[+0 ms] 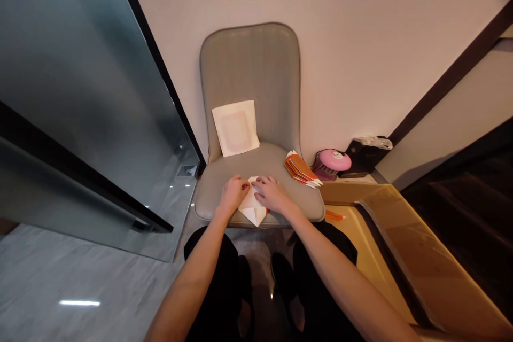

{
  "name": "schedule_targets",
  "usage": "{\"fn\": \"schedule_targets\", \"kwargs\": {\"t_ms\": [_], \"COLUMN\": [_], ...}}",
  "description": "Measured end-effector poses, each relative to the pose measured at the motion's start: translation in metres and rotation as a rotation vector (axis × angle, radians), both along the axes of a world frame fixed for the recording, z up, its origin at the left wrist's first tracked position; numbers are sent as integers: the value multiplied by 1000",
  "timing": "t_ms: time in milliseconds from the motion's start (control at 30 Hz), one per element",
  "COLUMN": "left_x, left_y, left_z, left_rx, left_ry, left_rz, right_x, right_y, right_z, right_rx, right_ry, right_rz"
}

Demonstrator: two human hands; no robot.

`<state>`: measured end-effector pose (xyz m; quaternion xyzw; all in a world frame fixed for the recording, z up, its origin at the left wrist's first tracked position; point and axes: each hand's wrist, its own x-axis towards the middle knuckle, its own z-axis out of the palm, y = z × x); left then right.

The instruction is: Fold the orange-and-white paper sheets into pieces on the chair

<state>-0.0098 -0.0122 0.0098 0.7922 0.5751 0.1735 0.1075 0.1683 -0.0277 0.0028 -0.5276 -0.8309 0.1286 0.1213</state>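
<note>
A partly folded sheet of white paper [254, 215] lies on the front of the grey chair seat [216, 176], its pointed end towards me and a bit of orange showing at its right edge. At the paper's left side my left hand [233, 193] is closed, with thumb and forefinger pinching the edge. Fingers apart, my right hand [274, 195] rests on the paper's upper right part. To the right on the seat is a stack of folded orange-and-white papers [301, 170]. A stack of square white sheets [237, 129] leans against the chair's backrest [250, 64].
An open cardboard box [420, 246] stands right of the chair, with an orange piece [333, 216] inside. Behind it are a pink device [334, 161] and a black bag [358, 156]. A glass door [100, 91] is at the left; my knees flank the seat's front.
</note>
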Motion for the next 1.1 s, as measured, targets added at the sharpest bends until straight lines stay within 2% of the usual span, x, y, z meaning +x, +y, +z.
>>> {"fn": "schedule_targets", "kwargs": {"t_ms": [333,567,767,1100], "left_x": [-2,-6,-7,-7], "left_y": [10,12,10,13], "left_z": [-14,-15,-14,-20], "left_rx": [30,50,21,24], "left_ry": [-171,-219,-229,-215], "left_rz": [-82,86,40,43], "right_x": [-1,0,1,2], "right_y": [-3,-3,-3,0], "right_z": [2,3,3,-1], "right_rx": [10,16,2,2], "right_ry": [-48,-76,-63,-62], "right_rz": [6,26,22,33]}}
